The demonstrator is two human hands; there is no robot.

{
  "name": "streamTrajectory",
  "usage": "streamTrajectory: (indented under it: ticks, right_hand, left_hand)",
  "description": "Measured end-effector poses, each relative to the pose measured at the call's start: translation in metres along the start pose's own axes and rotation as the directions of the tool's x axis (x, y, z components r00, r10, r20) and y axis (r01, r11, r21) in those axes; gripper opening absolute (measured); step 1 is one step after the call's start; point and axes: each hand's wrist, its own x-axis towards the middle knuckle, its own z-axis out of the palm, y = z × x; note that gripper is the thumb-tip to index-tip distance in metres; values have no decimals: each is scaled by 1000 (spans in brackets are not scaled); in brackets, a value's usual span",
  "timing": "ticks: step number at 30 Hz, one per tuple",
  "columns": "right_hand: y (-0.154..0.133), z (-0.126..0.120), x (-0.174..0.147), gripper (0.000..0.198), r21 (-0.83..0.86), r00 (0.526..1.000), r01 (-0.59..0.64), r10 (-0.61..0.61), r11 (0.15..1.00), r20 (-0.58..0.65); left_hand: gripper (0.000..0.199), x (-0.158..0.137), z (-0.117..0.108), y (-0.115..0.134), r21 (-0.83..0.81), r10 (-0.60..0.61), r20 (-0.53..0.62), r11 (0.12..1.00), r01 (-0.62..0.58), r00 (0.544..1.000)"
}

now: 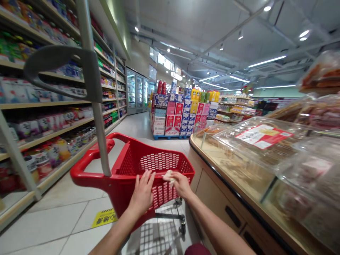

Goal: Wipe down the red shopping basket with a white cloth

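A red plastic shopping cart (124,184) with perforated sides stands in front of me, sideways on. My left hand (142,193) lies on its near side by the top rim, fingers stretched out and holding nothing. Farther right along the same rim, my right hand (181,184) is closed around a crumpled white tissue or cloth (169,176), which touches the rim. A grey pole (92,88) with a loop-shaped grey holder (63,71) rises from the cart's handle end (87,173). No goods show inside the part of the basket I can see.
Stocked shelves (53,102) line the left side. At my right is a wooden display counter (212,191) with clear packs of baked food (262,134). Stacked boxes (174,117) stand ahead, with glass-door fridges (136,88) behind. A yellow floor sticker (105,217) lies beside the cart.
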Motion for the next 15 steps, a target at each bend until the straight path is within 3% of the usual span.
streamTrajectory:
  ticks: [2,5,8,10,12,14,15]
  right_hand:
    - [-27,1,-1,37,112,998,64,-62,992,-18]
    - [-59,2,0,36,215,975,29,20,976,-223]
    - [-81,14,-2,39,220,948,5,65,976,-311]
    - [-97,27,-3,42,247,961,45,26,968,-275]
    - [-112,37,-2,47,281,984,108,-61,954,-170]
    - [-119,43,3,53,267,989,149,-148,952,-23]
    - [-117,46,7,53,221,992,118,-126,968,22]
  left_hand:
    - [58,13,0,16,-295,-28,27,955,35,999]
    - [46,33,-1,43,-666,-158,156,712,222,975]
    - [40,42,-8,60,-851,-267,248,400,341,931]
    - [40,39,-21,56,-892,-311,271,274,359,911]
    - [42,31,-44,36,-890,-400,202,307,338,894]
    - [45,21,-80,6,-833,-500,-32,491,253,865]
    - [46,17,-102,-10,-773,-515,-198,606,191,834]
